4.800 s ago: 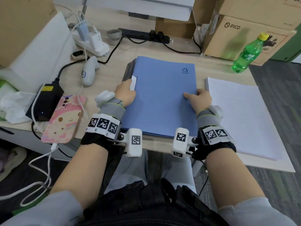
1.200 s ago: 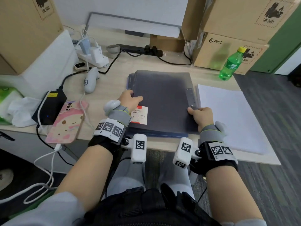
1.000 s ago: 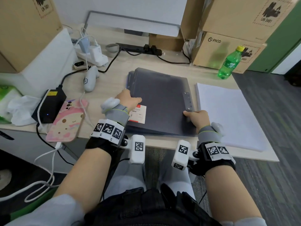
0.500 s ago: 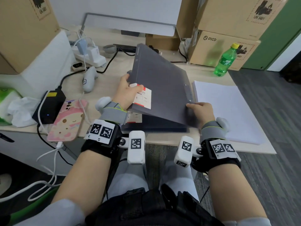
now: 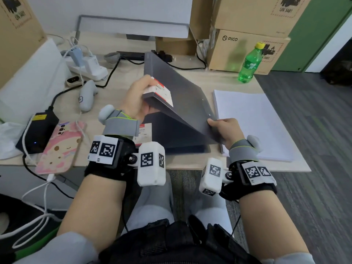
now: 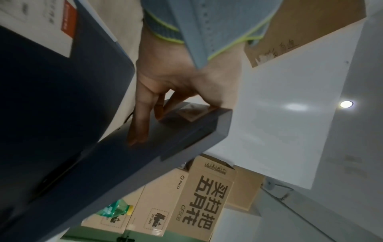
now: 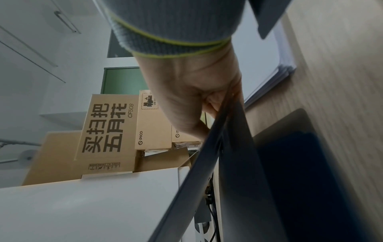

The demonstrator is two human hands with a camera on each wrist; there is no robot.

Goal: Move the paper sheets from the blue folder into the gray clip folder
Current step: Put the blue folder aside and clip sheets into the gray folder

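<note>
- Progress check: paper sheets [image 5: 253, 122] sit loose on the bench [image 5: 194, 73] at 3 o'clock, so they look already out of the blue folder, which I can't spot.
- Gray clip folder [image 5: 177, 100] is dead centre, cover swung up, nothing clipped inside yet.
- Left hand [image 5: 136, 101] fingers grip the cover's raised corner; right hand [image 5: 225, 130] pinches the near edge.
- Left to do: load sheets, clamp.
</note>
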